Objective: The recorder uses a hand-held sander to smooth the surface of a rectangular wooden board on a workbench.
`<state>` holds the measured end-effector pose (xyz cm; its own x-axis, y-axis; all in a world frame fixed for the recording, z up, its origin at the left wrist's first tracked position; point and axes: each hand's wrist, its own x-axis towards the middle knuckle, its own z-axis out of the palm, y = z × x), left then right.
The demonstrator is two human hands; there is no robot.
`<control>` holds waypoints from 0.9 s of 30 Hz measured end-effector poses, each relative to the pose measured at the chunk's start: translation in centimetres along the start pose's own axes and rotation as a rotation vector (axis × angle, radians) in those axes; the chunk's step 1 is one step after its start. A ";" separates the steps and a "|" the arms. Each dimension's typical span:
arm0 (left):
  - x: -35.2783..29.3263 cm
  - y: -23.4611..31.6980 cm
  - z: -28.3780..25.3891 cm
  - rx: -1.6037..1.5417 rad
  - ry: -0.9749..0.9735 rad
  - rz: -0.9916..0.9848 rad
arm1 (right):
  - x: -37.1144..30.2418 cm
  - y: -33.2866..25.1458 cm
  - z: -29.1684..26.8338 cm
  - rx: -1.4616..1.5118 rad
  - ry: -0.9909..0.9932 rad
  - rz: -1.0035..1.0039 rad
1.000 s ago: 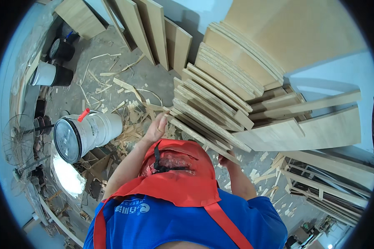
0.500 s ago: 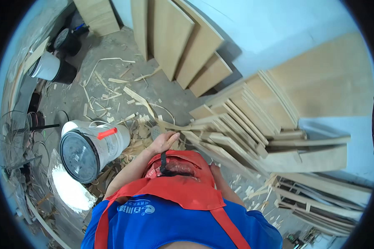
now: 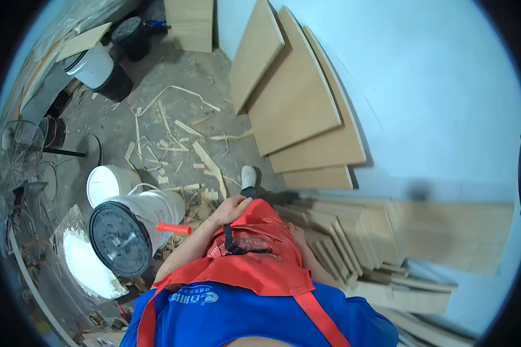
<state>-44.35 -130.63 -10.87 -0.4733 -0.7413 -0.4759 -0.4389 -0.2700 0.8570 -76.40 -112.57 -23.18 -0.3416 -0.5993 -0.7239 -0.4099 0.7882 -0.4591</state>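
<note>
My left hand (image 3: 234, 210) is at the upper left edge of my red apron (image 3: 260, 272), with its fingers loosely stretched forward and nothing seen in them. My right hand (image 3: 296, 233) hangs beside the apron's other edge; its fingers are mostly hidden. A white clog (image 3: 249, 174) on my foot shows just beyond the left hand. To the left lies a white bucket (image 3: 162, 205), and in front of it a bucket with a dark lid (image 3: 121, 238). A red handle (image 3: 174, 229) sticks out beside that lid.
Large wooden boards (image 3: 295, 87) lean on the pale wall ahead. Stacked boards (image 3: 336, 237) stand close on my right. Wood offcuts (image 3: 211, 165) litter the floor. A fan (image 3: 20, 141), more buckets (image 3: 95, 66) and a board bearing white material (image 3: 87, 260) are at left.
My view has swung right and forward along the wall. The clog has come into sight, and the board stack now sits lower, beside my right arm. My left hand stays by the apron.
</note>
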 end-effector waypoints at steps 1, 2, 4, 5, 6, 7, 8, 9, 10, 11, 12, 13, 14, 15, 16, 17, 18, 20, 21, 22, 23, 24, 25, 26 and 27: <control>1.7 0.6 -0.7 -0.022 0.003 -0.035 | 3.0 -0.5 -1.0 -0.040 0.020 -0.001; 3.3 0.9 -1.4 -0.040 0.001 -0.071 | 5.7 -0.8 -1.7 -0.074 0.040 0.000; 7.3 2.2 -4.0 -0.046 0.023 -0.088 | 10.4 -5.7 -3.6 -0.099 0.066 -0.029; 8.2 2.1 -4.6 -0.032 0.070 -0.101 | 10.7 -8.6 -4.4 -0.036 0.031 -0.074; 9.3 2.4 -5.4 -0.020 0.124 -0.113 | 11.2 -12.3 -5.5 0.025 -0.005 -0.124; 11.0 3.0 -6.4 -0.005 0.172 -0.113 | 12.0 -15.9 -6.5 0.091 -0.030 -0.175; 12.8 3.7 -7.1 0.005 0.183 -0.104 | 12.5 -19.5 -7.4 0.098 -0.030 -0.190; 14.3 4.2 -7.8 -0.001 0.200 -0.080 | 13.0 -22.5 -7.9 0.187 -0.072 -0.192; 15.9 4.7 -8.5 -0.004 0.211 -0.056 | 13.5 -25.1 -8.2 0.280 -0.112 -0.188; 17.4 5.3 -9.4 -0.005 0.217 -0.033 | 13.9 -27.6 -8.3 0.376 -0.151 -0.181; 18.7 5.9 -10.5 0.008 0.211 -0.030 | 14.0 -30.0 -8.5 0.389 -0.148 -0.182; 20.1 6.4 -11.7 0.002 0.186 -0.019 | 14.2 -32.5 -8.5 0.412 -0.181 -0.206; 21.5 6.9 -13.0 -0.005 0.158 -0.010 | 14.3 -34.8 -8.6 0.434 -0.212 -0.228; 23.0 7.7 -14.4 -0.012 0.126 0.001 | 14.9 -36.4 -8.5 0.458 -0.238 -0.249; 24.5 8.3 -16.0 0.000 0.110 0.003 | 15.4 -37.8 -8.3 0.475 -0.228 -0.243; 26.2 9.3 -17.8 0.026 0.096 0.004 | 16.2 -39.0 -8.1 0.494 -0.222 -0.265; 28.1 10.4 -19.7 0.051 0.081 0.006 | 17.0 -40.1 -7.8 0.513 -0.213 -0.285; 32.4 12.2 -24.1 0.089 0.042 0.012 | 18.7 -42.5 -7.3 0.550 -0.187 -0.296; 35.0 12.9 -26.6 0.073 0.048 0.027 | 19.5 -43.7 -7.2 0.584 -0.158 -0.265; 37.6 13.6 -29.2 0.054 0.055 0.039 | 20.2 -44.9 -7.0 0.615 -0.131 -0.232; 40.4 14.7 -32.0 0.068 0.076 0.101 | 21.0 -46.4 -6.8 0.650 -0.099 -0.198; 43.6 15.9 -34.7 0.079 0.096 0.163 | 22.0 -48.1 -6.7 0.670 -0.079 -0.184; 46.3 17.8 -37.3 0.075 0.120 0.196 | 22.9 -50.0 -6.7 0.664 0.003 -0.175; 48.7 20.2 -39.5 0.067 0.141 0.225 | 23.3 -51.5 -6.9 0.654 0.086 -0.158; 51.5 21.9 -42.1 0.045 0.129 0.253 | 23.4 -52.9 -7.1 0.631 0.154 -0.150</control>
<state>-46.19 -200.56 -8.29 -0.4726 -0.8543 -0.2161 -0.3540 -0.0406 0.9344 -68.71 -169.27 -12.22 -0.4555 -0.6851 -0.5684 0.0951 0.5974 -0.7963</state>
